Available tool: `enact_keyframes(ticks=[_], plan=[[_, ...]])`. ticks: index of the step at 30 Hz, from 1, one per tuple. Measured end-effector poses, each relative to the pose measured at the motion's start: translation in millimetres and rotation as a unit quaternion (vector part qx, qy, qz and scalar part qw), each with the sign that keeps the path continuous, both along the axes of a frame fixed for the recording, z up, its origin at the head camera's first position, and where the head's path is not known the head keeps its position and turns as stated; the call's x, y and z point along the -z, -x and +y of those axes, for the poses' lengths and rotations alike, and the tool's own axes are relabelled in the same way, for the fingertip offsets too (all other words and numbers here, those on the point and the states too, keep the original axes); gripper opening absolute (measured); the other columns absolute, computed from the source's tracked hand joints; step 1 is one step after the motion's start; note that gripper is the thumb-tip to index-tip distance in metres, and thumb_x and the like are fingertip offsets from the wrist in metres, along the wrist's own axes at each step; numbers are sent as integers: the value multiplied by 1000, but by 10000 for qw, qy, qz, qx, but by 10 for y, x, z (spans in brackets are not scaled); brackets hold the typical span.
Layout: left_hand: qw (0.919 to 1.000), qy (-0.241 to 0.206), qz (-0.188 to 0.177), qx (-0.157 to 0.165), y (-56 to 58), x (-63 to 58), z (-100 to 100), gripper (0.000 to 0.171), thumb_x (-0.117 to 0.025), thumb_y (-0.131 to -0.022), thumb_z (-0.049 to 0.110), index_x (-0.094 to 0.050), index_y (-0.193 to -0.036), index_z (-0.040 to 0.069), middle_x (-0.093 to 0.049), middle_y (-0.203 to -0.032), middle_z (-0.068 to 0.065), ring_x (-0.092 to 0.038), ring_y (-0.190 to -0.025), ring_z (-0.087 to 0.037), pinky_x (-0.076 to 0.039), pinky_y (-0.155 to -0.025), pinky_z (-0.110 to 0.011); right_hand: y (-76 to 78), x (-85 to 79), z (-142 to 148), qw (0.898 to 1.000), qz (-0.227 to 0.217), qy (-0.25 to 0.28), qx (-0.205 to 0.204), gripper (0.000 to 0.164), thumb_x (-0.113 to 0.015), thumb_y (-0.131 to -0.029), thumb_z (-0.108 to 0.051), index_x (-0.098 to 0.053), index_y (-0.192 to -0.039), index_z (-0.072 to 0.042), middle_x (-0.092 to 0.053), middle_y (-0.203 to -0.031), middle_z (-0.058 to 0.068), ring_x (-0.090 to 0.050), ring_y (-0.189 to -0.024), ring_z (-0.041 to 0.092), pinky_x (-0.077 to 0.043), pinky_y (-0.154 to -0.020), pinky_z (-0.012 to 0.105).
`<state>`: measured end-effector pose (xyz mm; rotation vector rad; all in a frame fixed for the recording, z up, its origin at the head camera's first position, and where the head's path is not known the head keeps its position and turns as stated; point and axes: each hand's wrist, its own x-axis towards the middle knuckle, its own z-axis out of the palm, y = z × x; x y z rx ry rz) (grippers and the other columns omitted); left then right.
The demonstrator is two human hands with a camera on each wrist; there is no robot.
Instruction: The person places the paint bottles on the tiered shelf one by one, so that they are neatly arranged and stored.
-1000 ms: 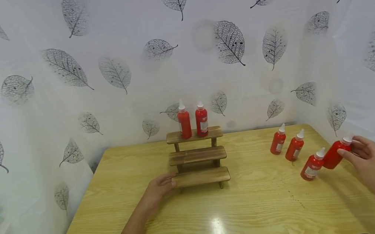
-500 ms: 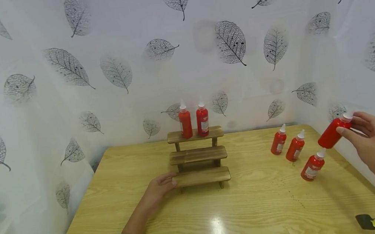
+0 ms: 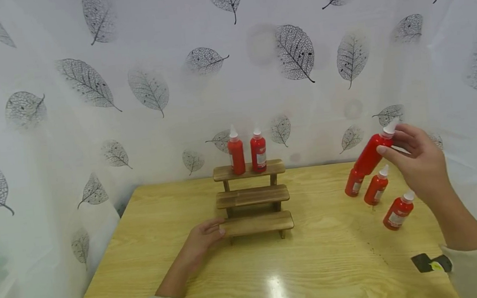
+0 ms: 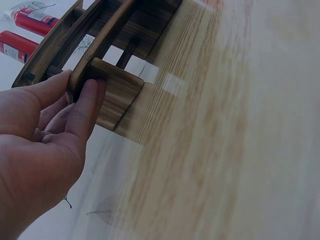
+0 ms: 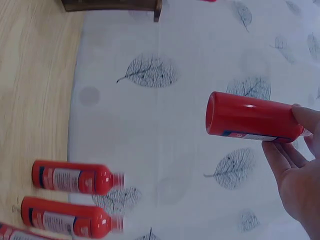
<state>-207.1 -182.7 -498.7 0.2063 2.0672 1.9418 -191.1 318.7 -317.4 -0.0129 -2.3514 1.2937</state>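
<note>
My right hand point(image 3: 423, 166) grips a red squeeze bottle point(image 3: 371, 154) with a white nozzle near its neck. The bottle is tilted in the air, and in the head view it partly covers a standing red bottle point(image 3: 354, 185) behind it. Two more red bottles, one farther back point(image 3: 376, 190) and one nearer point(image 3: 398, 213), stand on the table below. With thumb and fingers, my left hand point(image 3: 201, 242) pinches the left end of the lowest step of a three-step wooden rack point(image 4: 107, 42). Its top step bears a left red bottle point(image 3: 237, 157) and a right one point(image 3: 258, 153), both upright.
The wood-grain table point(image 3: 317, 265) runs back to a white curtain point(image 3: 169, 141) printed with dark leaves. That curtain also rises along the left and right sides. A bright light reflection lies on the table's front part.
My right hand has lifted the bottle from beside the nearest standing one, then carried it left and farther back. My left hand stays at the rack.
</note>
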Motion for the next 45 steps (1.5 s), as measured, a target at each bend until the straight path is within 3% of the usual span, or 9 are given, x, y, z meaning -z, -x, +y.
enact_keyframes(ticks=[4,8,16,22,27,33,45], plan=[[10000,-23,-32,16,0,6,-1,51,-65,-99,22,-51,-144,2,-44,-153,-24,-44,-141,-39,-42,-114,-48,68,-5,-339,9981,169,254,-531,61,-68,-98,-25,-41,-152,-24,-58,-137,-4,-55,-116,-4,-47,-86,4],[10000,-11,-33,0,-8,8,-5,51,-65,-99,22,-52,-144,3,-44,-153,-23,-44,-141,-38,-41,-115,-49,147,32,-688,9937,245,454,-998,61,-70,-96,-23,-43,-150,-18,-59,-134,-1,-57,-116,-2,-49,-89,7],[10000,0,36,63,-21,2,-9,52,-65,-100,23,-50,-145,2,-43,-154,-24,-45,-140,-39,-41,-114,-49,318,136,-1332,9820,222,456,-1818,60,-76,-93,-24,-49,-145,-11,-63,-133,11,-61,-125,24,-52,-95,17],[9999,51,83,123,-25,3,-29,53,-64,-100,25,-50,-146,2,-43,-154,-24,-46,-140,-38,-42,-114,-47,435,244,-1765,9694,193,562,-2383,56,-76,-92,-19,-51,-142,-10,-65,-130,13,-62,-124,29,-54,-98,29],[10000,1,44,84,-23,13,-25,53,-65,-99,22,-50,-145,1,-43,-153,-25,-46,-139,-38,-42,-114,-48,535,378,-2095,9615,68,674,-2664,55,-76,-92,-20,-52,-141,-13,-65,-130,11,-63,-122,27,-54,-101,39],[10000,-71,-1,-29,-11,13,-10,52,-67,-98,19,-52,-143,1,-45,-152,-25,-46,-139,-37,-44,-112,-45,655,562,-2399,9583,351,389,-2808,52,-77,-91,-17,-56,-137,-8,-68,-126,12,-66,-113,27,-57,-96,40],[10000,15,-11,-86,17,-12,8,50,-68,-97,20,-54,-142,1,-49,-148,-25,-54,-132,-34,-46,-110,-46,711,645,-2563,9594,192,302,-2797,54,-74,-94,-21,-52,-142,-13,-65,-130,9,-62,-122,26,-54,-101,42]])
